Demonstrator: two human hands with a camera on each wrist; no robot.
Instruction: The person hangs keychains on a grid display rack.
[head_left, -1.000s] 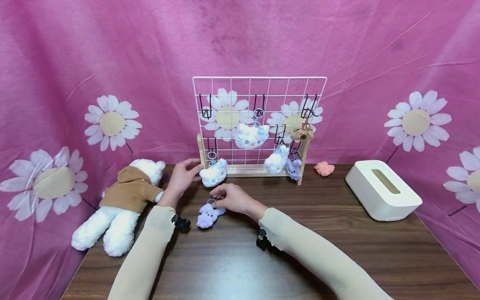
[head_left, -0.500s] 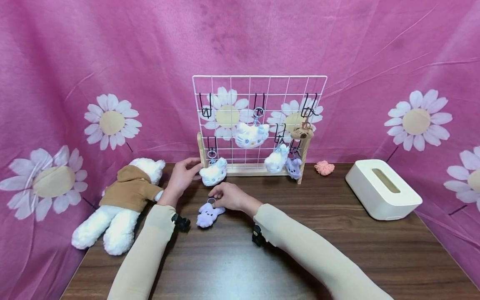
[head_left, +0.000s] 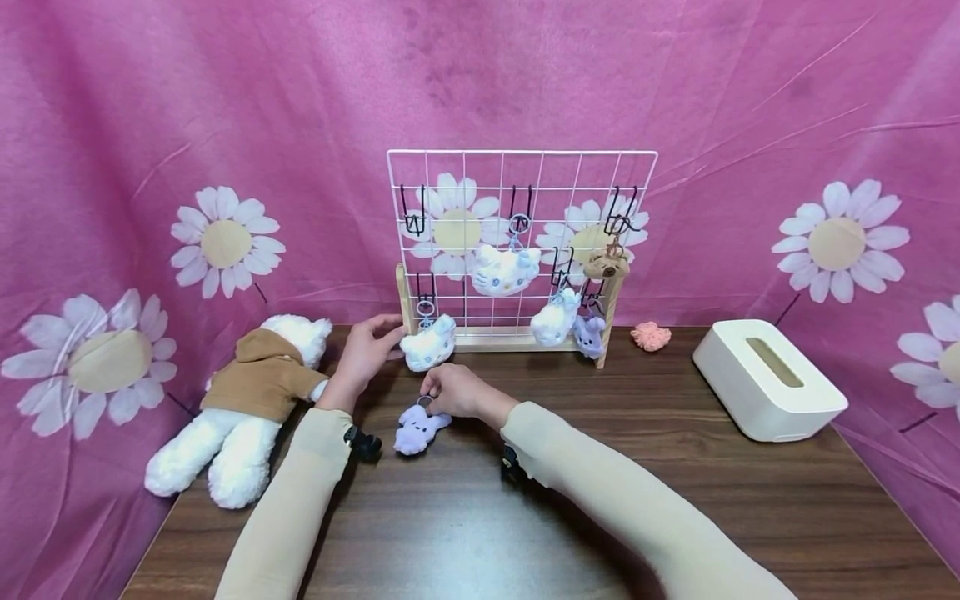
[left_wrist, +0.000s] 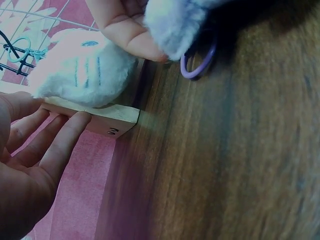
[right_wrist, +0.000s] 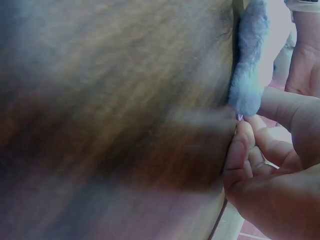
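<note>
A purple plush keychain (head_left: 418, 429) with a small dark-eyed face lies on the table before the rack. My right hand (head_left: 465, 392) pinches the keychain at its metal ring (head_left: 424, 402); in the right wrist view its fluffy body (right_wrist: 255, 55) is just beyond my fingertips. My left hand (head_left: 366, 354) is at the rack's left side, its nearly straight fingers (left_wrist: 62, 142) touching the wooden foot (left_wrist: 112, 120). Beside that hand a white cat-face plush keychain (head_left: 429, 343) hangs from a low hook. The wire grid rack (head_left: 521, 153) stands upright on its wooden base.
More plush keychains hang on the rack: a white cat face (head_left: 506, 271), another white one (head_left: 553, 323), a brown bear (head_left: 606, 265) and a purple one (head_left: 589, 335). A white teddy in a brown hoodie (head_left: 255, 379) lies left. A pink fluffy item (head_left: 650, 336) and white tissue box (head_left: 795, 400) are right.
My right wrist and forearm have shifted slightly left while the fingers stay at the keychain's ring. The purple keychain and my left hand have hardly moved.
</note>
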